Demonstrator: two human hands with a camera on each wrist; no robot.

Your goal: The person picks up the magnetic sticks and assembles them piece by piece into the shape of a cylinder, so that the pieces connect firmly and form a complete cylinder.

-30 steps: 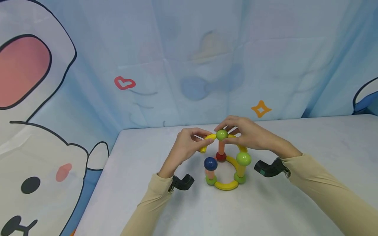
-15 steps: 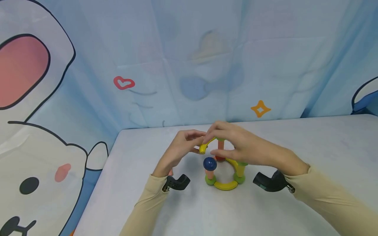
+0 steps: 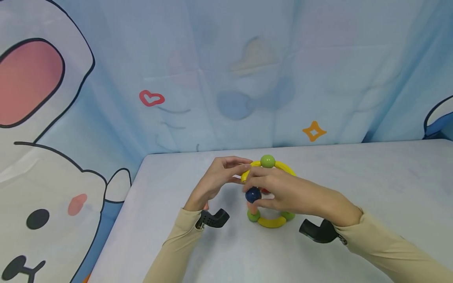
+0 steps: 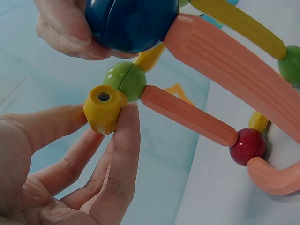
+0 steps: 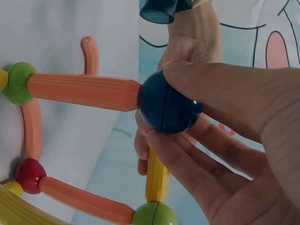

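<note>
A toy frame of magnetic-looking rods and balls stands on the table. My left hand (image 3: pixel 217 177) pinches the free end of an upper yellow curved rod (image 4: pixel 102 115) between thumb and fingers; that rod joins a green ball (image 3: pixel 267 161). With thumb and fingertips, my right hand (image 3: pixel 290 190) holds the dark blue ball (image 5: pixel 164 105) on top of a straight salmon rod (image 5: pixel 84 90). Another salmon rod (image 4: pixel 190 115) runs from the green ball down to a red ball (image 4: pixel 248 146). In the head view the right hand hides the frame's right upper part.
A curved salmon rod (image 5: pixel 91 56) lies loose on the table, mostly hidden behind the left wrist in the head view. The white table (image 3: pixel 371 188) ends at a blue printed curtain (image 3: pixel 212 78). Each wrist carries a black camera (image 3: pixel 320 231).
My right hand has left the upper green ball, come nearer and down, and taken hold of the blue ball. The left hand has shifted slightly, still at the yellow rod's end.
</note>
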